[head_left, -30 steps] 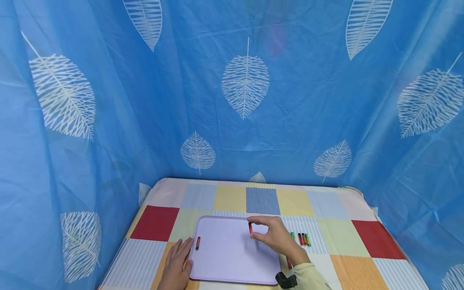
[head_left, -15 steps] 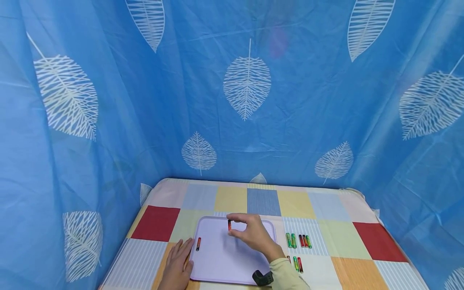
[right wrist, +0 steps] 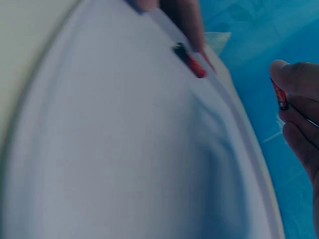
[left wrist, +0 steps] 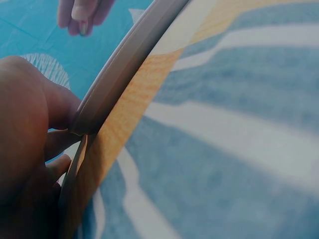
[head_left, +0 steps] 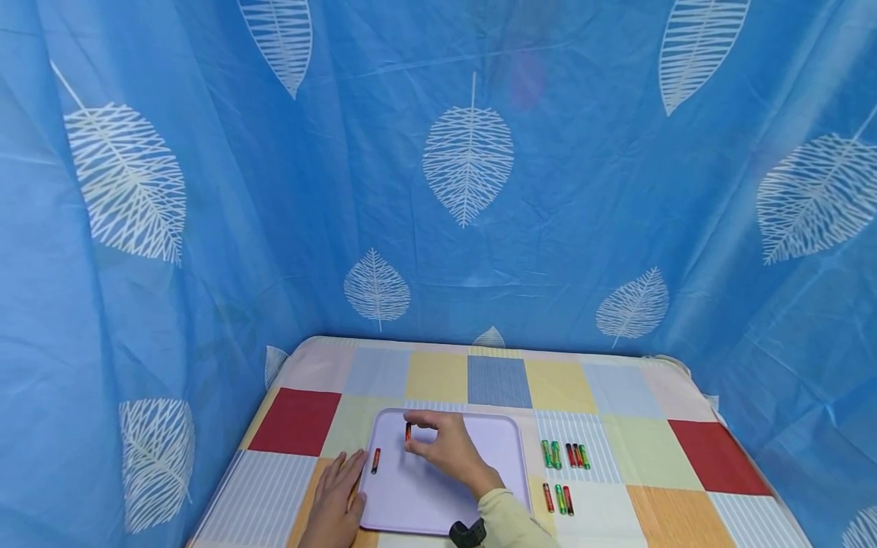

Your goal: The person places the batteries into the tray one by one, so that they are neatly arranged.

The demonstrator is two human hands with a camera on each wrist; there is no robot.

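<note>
My right hand (head_left: 448, 449) pinches a red and black battery (head_left: 408, 432) between thumb and fingers, over the upper left part of the lilac tray (head_left: 438, 521). In the right wrist view this battery (right wrist: 279, 94) shows at the fingertips, raised above the tray. A second red and black battery (head_left: 375, 461) lies on the tray by its left edge. My left hand (head_left: 336, 498) rests at the tray's left side with fingers extended; in the left wrist view its fingers (left wrist: 62, 104) are at the tray's rim (left wrist: 114, 74).
Right of the tray, green batteries (head_left: 551, 454) lie near a group of red and green batteries (head_left: 578, 456). A nearer row (head_left: 558, 499) holds two red batteries and a green one. The checkered tablecloth (head_left: 658, 449) spreads under everything; a blue leaf-patterned curtain (head_left: 438, 251) stands behind.
My right hand has carried the pinched battery leftward across the tray, uncovering the batteries to the right. My left hand has stayed in place.
</note>
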